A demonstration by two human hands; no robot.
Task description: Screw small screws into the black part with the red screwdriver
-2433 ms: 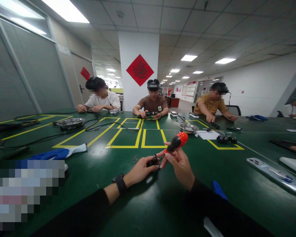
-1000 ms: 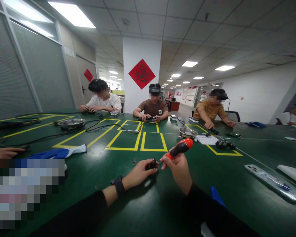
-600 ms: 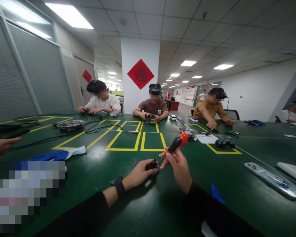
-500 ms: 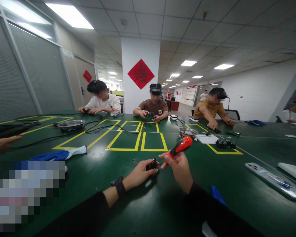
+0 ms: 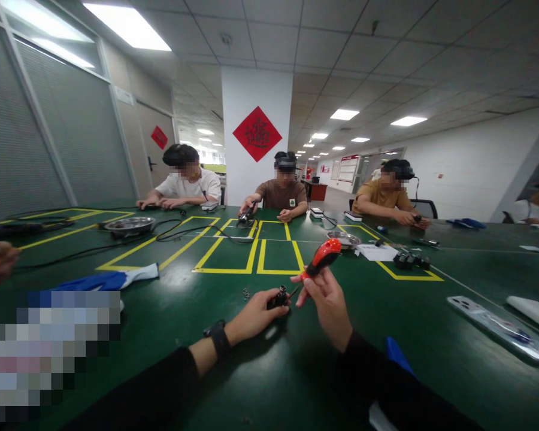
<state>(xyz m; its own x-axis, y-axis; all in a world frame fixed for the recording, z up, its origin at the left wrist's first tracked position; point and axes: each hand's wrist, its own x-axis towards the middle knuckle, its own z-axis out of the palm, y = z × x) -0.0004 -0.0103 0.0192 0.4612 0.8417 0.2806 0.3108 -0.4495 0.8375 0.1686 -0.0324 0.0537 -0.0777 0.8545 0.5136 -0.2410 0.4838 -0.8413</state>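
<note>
My left hand (image 5: 257, 316), with a dark watch on its wrist, grips a small black metallic part (image 5: 281, 296) just above the green table (image 5: 269, 383). In my right hand (image 5: 327, 302) is a red and black screwdriver (image 5: 322, 258), its handle tilted up to the right. The screwdriver's shaft points down-left to the black part; whether the tip touches it is too small to tell. Several tiny metal pieces (image 5: 246, 294) lie on the table just left of the part.
Yellow tape rectangles mark the table ahead. A metal bowl (image 5: 130, 225) and cables stand left, blue-white gloves (image 5: 112, 279) nearer. At right are another bowl (image 5: 342, 240), paper (image 5: 377, 252), black parts (image 5: 411, 260) and a phone (image 5: 498, 328). Several people sit around the table.
The screwdriver handle has shifted slightly left and stands a little steeper. My left hand has hardly moved. Across the table, a person's hand has moved left with a dark tool.
</note>
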